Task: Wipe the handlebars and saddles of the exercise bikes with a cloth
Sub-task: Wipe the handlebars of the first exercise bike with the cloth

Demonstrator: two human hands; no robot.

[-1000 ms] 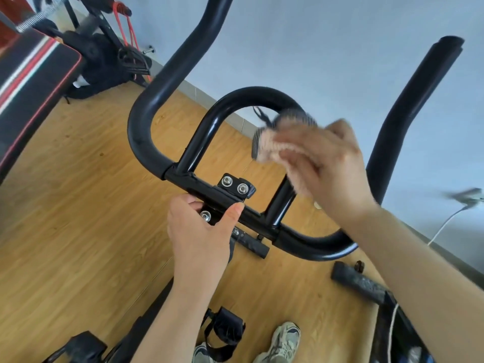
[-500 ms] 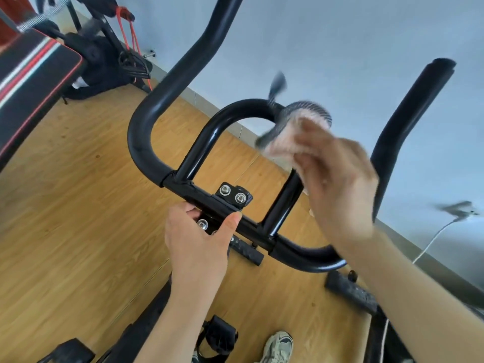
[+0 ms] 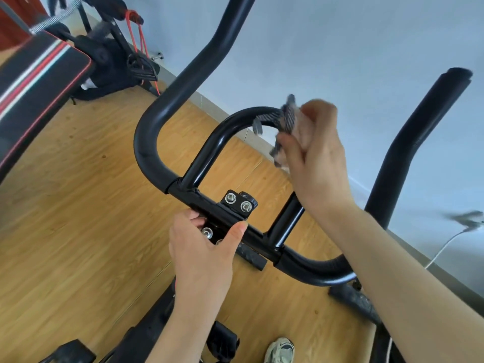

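The black handlebar [image 3: 157, 163] of an exercise bike fills the middle of the view, with two long outer horns and a smaller inner loop [image 3: 225, 127]. My right hand [image 3: 317, 158] grips a grey and pink cloth [image 3: 286, 119] and holds it against the top right of the inner loop. My left hand [image 3: 207, 247] grips the centre crossbar by the bolted clamp [image 3: 239, 201], thumb on the near side. No saddle is in view.
A padded bench with red and white stripes [image 3: 36, 82] stands at the far left, with other black gym gear [image 3: 112, 58] behind it by the wall. Wooden floor lies below. A white cable [image 3: 445, 247] runs along the wall at right. A shoe [image 3: 279, 349] shows at the bottom.
My right hand has carried the cloth up the right side of the inner loop to its top bend. My left hand has kept its grip on the crossbar.
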